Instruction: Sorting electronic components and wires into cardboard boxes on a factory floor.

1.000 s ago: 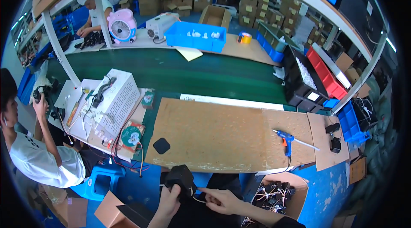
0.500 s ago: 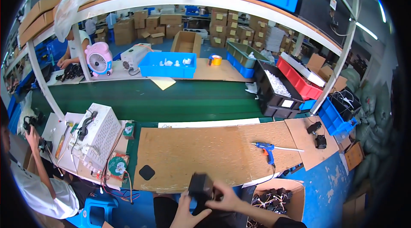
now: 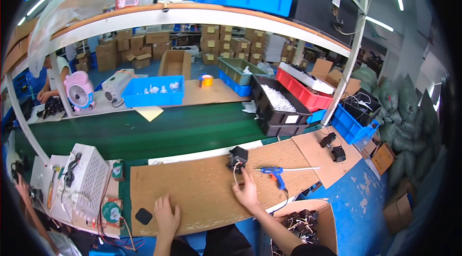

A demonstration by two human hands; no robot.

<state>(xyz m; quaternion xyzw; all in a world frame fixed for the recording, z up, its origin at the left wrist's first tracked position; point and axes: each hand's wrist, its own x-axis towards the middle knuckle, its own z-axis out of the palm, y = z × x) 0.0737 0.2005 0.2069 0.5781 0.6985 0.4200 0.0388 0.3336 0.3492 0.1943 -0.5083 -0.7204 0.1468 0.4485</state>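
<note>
A black box-shaped part [image 3: 237, 156] with a pale wire hanging from it stands near the far edge of the cardboard-topped bench [image 3: 192, 179]. My right hand [image 3: 247, 191] reaches up to its near side, fingers stretched out, thumb apart; the fingertips are at the part's lower edge, and I cannot tell whether they touch. On the cardboard at the near left, my left hand [image 3: 167, 215] lies with its fingers extended, holding nothing. A flat black square piece [image 3: 143, 216] is just left of it. The blue glue gun [image 3: 274, 174] lies right of my right hand.
Two black parts [image 3: 339, 153] with wires lie on the cardboard at the right. Below, a carton [image 3: 327, 217] holds several wired black parts. A white box-shaped device [image 3: 85, 174] stands left. Beyond the bench run a green belt [image 3: 192, 133] and a black crate [image 3: 284, 116].
The black part was between both hands near my body; it now stands farther off on the bench. My left hand has let go and moved left. The whole view has shifted.
</note>
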